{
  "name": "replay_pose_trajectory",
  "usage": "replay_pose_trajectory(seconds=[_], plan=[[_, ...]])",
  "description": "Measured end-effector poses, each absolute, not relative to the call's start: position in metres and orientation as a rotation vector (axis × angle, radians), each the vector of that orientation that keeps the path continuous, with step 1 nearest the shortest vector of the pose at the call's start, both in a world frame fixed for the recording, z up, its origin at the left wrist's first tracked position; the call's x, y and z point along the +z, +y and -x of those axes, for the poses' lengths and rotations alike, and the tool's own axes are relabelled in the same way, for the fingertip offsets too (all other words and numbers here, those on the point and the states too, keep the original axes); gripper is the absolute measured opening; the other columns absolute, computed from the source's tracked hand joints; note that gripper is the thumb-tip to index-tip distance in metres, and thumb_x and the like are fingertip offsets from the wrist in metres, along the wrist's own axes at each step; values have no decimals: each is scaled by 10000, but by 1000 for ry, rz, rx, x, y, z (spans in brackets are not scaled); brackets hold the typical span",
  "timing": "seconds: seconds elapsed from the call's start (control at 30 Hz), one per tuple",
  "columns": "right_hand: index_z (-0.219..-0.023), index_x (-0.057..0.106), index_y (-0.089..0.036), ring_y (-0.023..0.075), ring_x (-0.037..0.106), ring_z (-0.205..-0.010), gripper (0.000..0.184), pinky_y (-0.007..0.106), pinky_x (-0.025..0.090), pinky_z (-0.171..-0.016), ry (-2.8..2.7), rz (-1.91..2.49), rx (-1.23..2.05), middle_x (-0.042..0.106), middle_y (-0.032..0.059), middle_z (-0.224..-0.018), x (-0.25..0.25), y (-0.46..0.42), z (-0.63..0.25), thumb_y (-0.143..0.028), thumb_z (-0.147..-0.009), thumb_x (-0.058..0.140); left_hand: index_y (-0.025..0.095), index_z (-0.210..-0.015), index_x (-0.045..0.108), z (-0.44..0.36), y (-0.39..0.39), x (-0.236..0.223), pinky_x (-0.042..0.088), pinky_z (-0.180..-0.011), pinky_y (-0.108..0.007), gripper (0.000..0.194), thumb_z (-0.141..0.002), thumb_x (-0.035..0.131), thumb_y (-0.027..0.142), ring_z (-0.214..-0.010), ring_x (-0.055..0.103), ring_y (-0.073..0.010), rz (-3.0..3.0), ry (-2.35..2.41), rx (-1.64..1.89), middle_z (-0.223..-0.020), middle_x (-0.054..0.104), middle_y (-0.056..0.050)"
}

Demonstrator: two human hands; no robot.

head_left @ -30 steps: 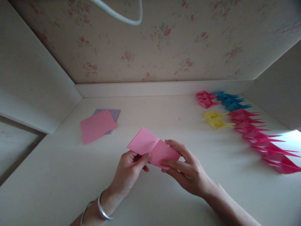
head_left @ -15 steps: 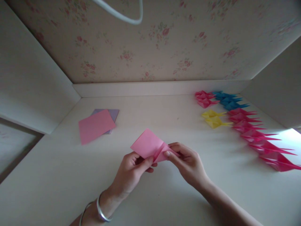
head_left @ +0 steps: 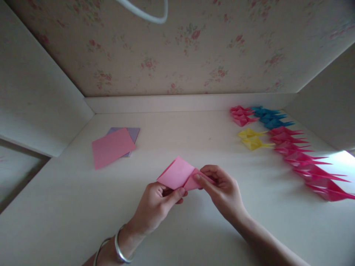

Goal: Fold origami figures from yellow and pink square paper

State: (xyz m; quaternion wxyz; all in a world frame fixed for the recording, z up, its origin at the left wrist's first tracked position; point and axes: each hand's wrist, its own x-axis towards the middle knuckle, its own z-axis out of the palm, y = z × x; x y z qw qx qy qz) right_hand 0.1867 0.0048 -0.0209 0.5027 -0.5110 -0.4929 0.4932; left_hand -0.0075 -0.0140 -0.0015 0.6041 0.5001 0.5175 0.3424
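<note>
A pink paper sheet, partly folded, is held just above the white tabletop near its front middle. My left hand, with a silver bracelet on the wrist, pinches the sheet's lower left edge between thumb and fingers. My right hand pinches the sheet's right side, where the paper is creased into a flap. Both hands are closed on the paper.
A loose pink sheet lies on a purple sheet at the left. Folded paper shapes lie at the right: pink, blue, yellow and a long row of magenta ones. Walls enclose the table on three sides.
My right hand has closed in from flat on the sheet to a pinch, folding the sheet's right half up into a flap. The sheet has become narrower.
</note>
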Motion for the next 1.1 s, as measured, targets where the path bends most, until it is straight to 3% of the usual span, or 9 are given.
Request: replay_pose_trajectory(seconds=[0.67, 0.9, 1.1], plan=[[-805, 676, -177, 142, 616, -640, 253, 239, 495, -550, -1131, 1287, 1256, 669, 21, -705, -16, 5, -185, -397, -754, 790, 143, -760, 735, 4, -13, -2, 489, -615, -252, 235, -847, 702, 359, -677, 652, -187, -1189, 1256, 797, -696, 721, -61], [-777, 681, -178, 131, 596, -596, 250, 224, 477, -518, -1142, 1326, 1177, 659, 11, -677, -14, 7, -185, -393, -732, 800, 134, -960, 765, -3, -15, -6, 575, -681, -266, 319, -851, 703, 427, -790, 724, -208, -980, 1158, 791, -875, 778, -102], [-769, 676, -175, 135, 607, -592, 253, 225, 478, -509, -1115, 1300, 1211, 671, 16, -675, -12, 5, -182, -390, -725, 803, 115, -933, 765, -6, -16, -7, 588, -617, -259, 302, -851, 710, 400, -720, 734, -200, -958, 1163, 826, -826, 780, -108]])
